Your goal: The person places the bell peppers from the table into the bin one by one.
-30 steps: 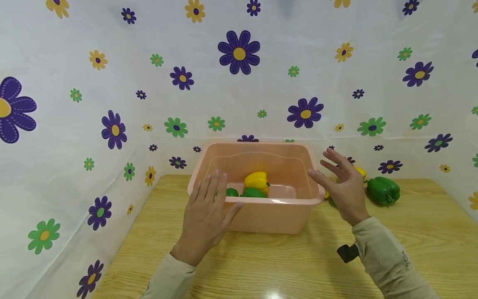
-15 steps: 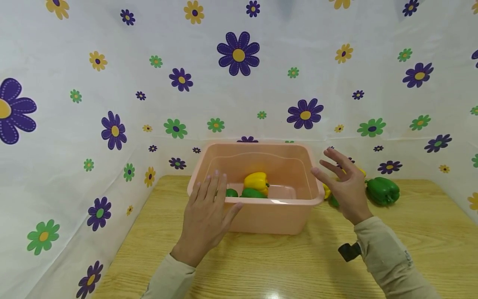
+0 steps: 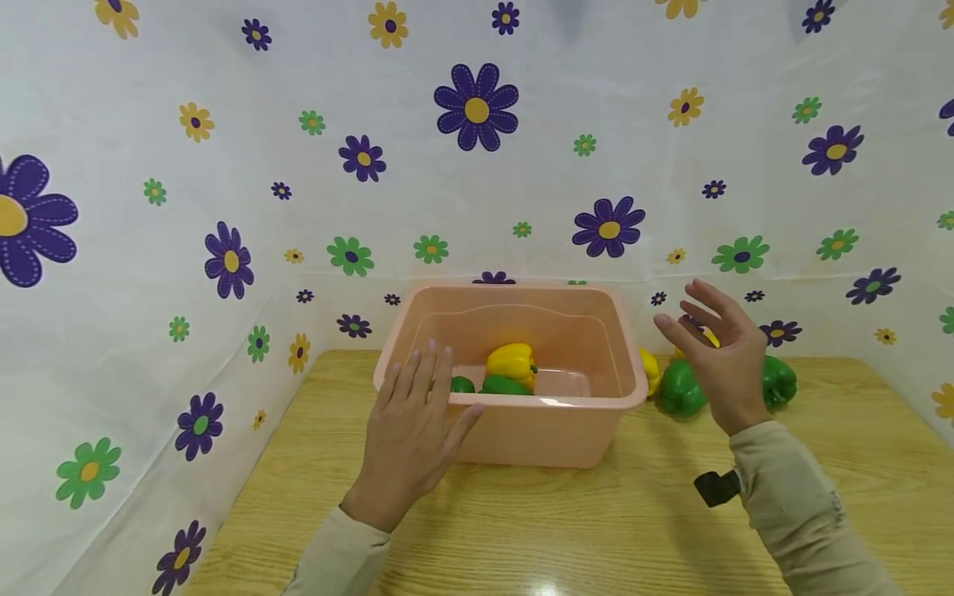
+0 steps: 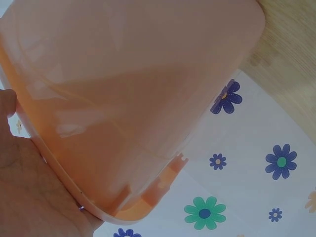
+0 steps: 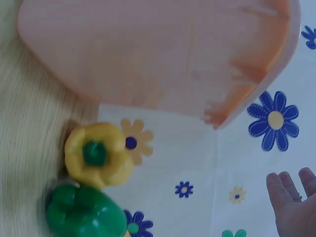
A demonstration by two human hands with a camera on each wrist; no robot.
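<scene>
A pink plastic tub stands on the table, with a yellow bell pepper and green peppers inside it. Across its front left rim rests my left hand, fingers straight and together; the left wrist view shows this palm at the rim. My right hand is raised to the right of the tub, fingers spread and nothing in them. Below and behind it lie a green bell pepper, a yellow bell pepper beside the tub wall, and another green pepper, partly hidden by the hand.
The wooden table runs in front of the tub. A white sheet printed with flowers hangs behind and along the left side. A bit of yellow shows between the fingers of my right hand.
My right hand has moved right, away from the tub's edge and over the loose peppers, uncovering the green and yellow ones beside the tub. My left hand and the tub stay put.
</scene>
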